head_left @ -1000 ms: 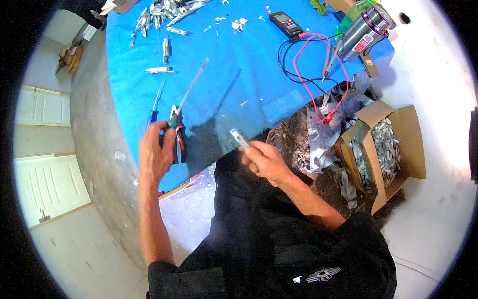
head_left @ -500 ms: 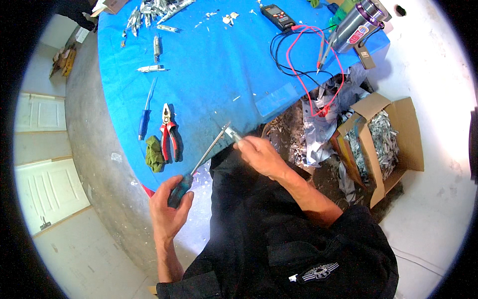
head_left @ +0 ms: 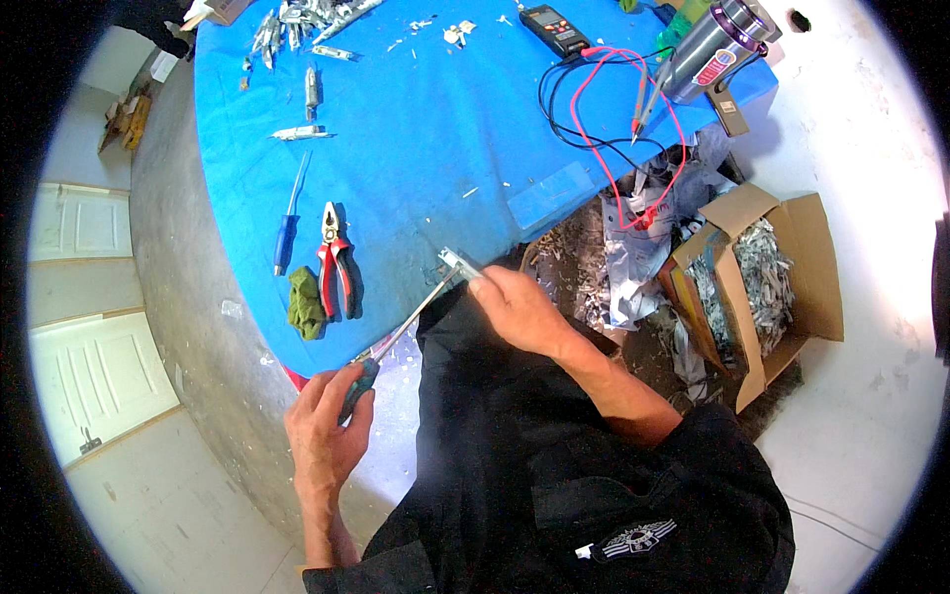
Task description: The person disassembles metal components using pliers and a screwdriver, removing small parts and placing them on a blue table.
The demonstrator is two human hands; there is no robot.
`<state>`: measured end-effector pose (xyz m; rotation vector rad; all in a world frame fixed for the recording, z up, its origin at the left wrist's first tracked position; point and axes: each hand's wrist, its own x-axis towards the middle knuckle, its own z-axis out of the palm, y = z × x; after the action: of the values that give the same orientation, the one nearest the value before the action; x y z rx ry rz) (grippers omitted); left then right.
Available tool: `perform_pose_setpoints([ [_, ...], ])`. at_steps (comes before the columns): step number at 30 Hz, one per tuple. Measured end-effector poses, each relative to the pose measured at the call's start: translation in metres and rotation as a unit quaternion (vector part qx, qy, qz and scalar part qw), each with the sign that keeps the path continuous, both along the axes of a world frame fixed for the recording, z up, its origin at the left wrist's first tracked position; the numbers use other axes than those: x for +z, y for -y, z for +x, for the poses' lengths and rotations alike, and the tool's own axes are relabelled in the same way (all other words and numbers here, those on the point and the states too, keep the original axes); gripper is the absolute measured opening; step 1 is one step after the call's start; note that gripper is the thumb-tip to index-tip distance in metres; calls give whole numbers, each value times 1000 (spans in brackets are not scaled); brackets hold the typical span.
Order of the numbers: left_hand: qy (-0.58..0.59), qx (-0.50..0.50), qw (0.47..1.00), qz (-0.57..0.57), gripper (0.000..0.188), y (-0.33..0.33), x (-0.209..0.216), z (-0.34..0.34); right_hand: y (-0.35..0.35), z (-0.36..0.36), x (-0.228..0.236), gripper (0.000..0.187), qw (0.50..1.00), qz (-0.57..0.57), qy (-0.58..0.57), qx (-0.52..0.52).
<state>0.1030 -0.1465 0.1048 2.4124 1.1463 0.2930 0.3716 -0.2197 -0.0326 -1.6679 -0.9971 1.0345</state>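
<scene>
My left hand (head_left: 322, 426) is closed round the dark teal handle of a screwdriver (head_left: 414, 319), whose shaft slants up and to the right. Its tip meets the side of a small silvery metal piece (head_left: 456, 261), which my right hand (head_left: 517, 307) pinches at the table's near edge. Whether the tip is inside the piece or only against it, I cannot tell. Left of both hands lie red-and-black pliers (head_left: 338, 269), a blue-handled screwdriver (head_left: 286, 238) and a crumpled green cloth (head_left: 305, 303).
Similar silvery pieces (head_left: 300, 133) lie on the blue-covered table (head_left: 416, 158), with a pile (head_left: 297, 30) at its far left. A multimeter (head_left: 554, 32) with red and black leads and a metal flask (head_left: 714, 57) stand far right. Below right, a cardboard box (head_left: 813, 267) holds metal scraps.
My left hand has drawn slightly down and left, and the screwdriver's tip has dropped from above the metal piece to its lower side. The piece has tilted a little in my right hand.
</scene>
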Motion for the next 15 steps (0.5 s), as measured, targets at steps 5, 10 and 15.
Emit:
perform_pose_setpoints([
  [5, -7, -14, 1000, 24, 36, -3, 0, 3, -1, 0, 4, 31, 999, -7, 40, 2],
  [10, -19, -21, 1000, -1, 33, -4, 2, 8, -1, -1, 4, 35, 991, -31, 133, 9],
  [15, -23, -34, 999, 25, 40, -6, -7, 2, -3, 1, 0, 39, 986, -35, 163, 24],
])
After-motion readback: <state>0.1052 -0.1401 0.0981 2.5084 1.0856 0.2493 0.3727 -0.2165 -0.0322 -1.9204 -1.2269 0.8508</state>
